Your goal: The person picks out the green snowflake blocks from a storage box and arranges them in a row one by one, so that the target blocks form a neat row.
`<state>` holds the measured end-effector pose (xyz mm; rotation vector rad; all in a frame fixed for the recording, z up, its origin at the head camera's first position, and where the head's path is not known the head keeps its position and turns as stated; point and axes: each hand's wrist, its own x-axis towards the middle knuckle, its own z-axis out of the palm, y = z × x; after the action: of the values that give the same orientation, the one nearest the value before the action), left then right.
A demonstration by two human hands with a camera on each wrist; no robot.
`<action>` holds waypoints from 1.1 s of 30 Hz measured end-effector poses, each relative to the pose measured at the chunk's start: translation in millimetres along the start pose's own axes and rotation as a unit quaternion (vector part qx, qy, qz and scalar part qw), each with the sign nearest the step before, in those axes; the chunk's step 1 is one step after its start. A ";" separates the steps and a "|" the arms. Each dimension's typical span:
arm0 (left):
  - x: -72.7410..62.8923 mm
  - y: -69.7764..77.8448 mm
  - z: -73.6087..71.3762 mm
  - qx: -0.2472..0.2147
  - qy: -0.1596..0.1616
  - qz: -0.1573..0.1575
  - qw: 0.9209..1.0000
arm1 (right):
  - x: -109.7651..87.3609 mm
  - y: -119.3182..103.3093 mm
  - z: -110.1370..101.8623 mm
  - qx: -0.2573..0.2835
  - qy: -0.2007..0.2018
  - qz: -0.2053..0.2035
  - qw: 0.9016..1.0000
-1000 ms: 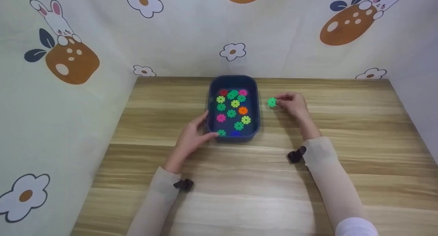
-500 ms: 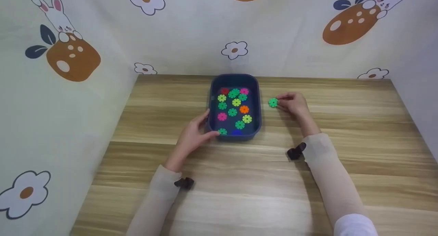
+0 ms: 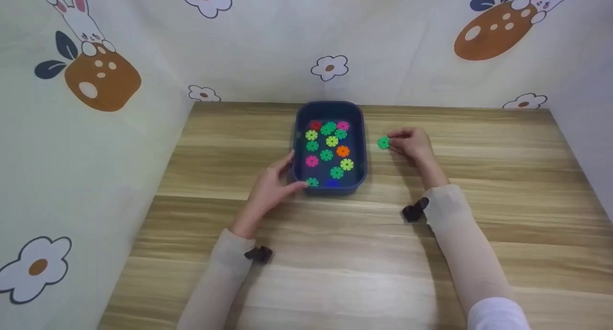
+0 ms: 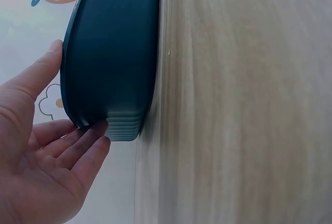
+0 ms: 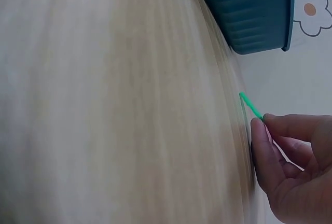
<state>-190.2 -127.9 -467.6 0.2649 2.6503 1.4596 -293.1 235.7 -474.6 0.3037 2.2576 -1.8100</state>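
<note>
A dark blue plastic bin (image 3: pixel 365 153) stands on the table, with several notched interlocking discs in green, yellow, pink, orange, red and blue spread over its floor. My left hand (image 3: pixel 269 188) holds the bin at its near left corner. In the left wrist view the thumb (image 4: pixel 47 63) lies against the rim, and the other fingers meet the ribbed side. To the right of the bin, my right hand (image 3: pixel 413 144) pinches a green interlocking disc (image 3: pixel 383 142) between thumb and fingertips. Seen edge-on in the right wrist view, that disc (image 5: pixel 250 105) tilts, its lower edge close to the tabletop.
The wood-grain table (image 3: pixel 345 263) reaches back to a patterned cloth (image 3: pixel 383 42) with rabbits and flowers, which also hangs at both sides. Black wrist cameras (image 3: pixel 258 255) sit at both cuffs. The bin's right wall rises between the right hand and the discs inside.
The whole head view has shifted slightly, the scene sitting a little higher now. Both hands keep their places, the left at the bin and the right with the green interlocking disc.
</note>
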 end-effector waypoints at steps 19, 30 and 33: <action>0.6 0.3 -0.8 -0.008 -0.002 0.003 1.000 | -4.7 -2.8 -0.5 -0.047 0.013 -0.019 0.999; 0.7 -1.2 -0.8 -0.010 -0.006 -0.004 1.000 | -13.4 -13.1 2.4 -0.052 0.017 -0.022 0.998; 1.2 -1.5 0.1 -0.017 -0.005 -0.003 1.000 | -16.2 -17.7 4.2 -0.054 0.013 -0.024 0.998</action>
<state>-191.6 -128.4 -469.0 0.2594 2.6138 1.4943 -282.9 227.6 -454.2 0.2575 2.3887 -1.7086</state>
